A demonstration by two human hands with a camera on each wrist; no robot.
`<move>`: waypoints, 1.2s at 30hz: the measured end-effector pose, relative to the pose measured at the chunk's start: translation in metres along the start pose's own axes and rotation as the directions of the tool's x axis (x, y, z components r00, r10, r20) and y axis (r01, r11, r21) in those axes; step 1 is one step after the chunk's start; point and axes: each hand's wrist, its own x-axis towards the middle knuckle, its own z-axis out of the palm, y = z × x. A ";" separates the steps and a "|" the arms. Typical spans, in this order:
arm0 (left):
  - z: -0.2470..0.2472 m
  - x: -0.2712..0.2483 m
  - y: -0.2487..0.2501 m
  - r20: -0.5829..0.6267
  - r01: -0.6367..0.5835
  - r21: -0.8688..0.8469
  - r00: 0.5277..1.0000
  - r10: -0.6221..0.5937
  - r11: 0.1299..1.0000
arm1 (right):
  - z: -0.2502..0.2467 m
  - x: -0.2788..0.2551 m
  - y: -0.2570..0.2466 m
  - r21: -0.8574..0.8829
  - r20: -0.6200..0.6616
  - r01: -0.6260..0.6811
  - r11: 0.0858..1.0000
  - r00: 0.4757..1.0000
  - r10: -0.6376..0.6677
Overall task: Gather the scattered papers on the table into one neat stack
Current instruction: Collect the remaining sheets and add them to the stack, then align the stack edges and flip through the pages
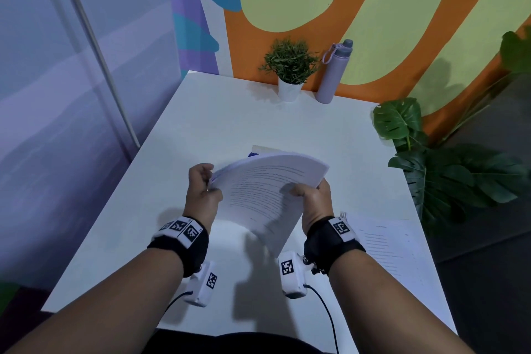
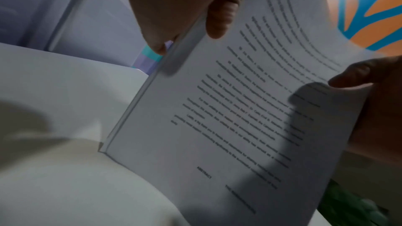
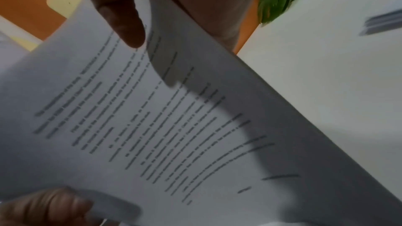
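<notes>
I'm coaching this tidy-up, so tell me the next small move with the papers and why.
Probably tap the bundle of papers on the table to square its edges. Both the left hand and right hand hold it tilted in the air with its top edge fanned. More sheets still lie near the table's right edge, so lay it there afterwards.

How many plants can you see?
3. A small potted plant stands at the table's far edge beside the bottle. A big-leafed plant is off the table's right side. More leaves show at the right edge, perhaps the same plant.
</notes>
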 end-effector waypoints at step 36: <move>0.020 -0.036 -0.060 0.098 0.075 0.559 0.983 -0.156 0.826 | -0.130 0.011 0.061 -0.771 -0.225 -0.114 0.626 0.969 -0.102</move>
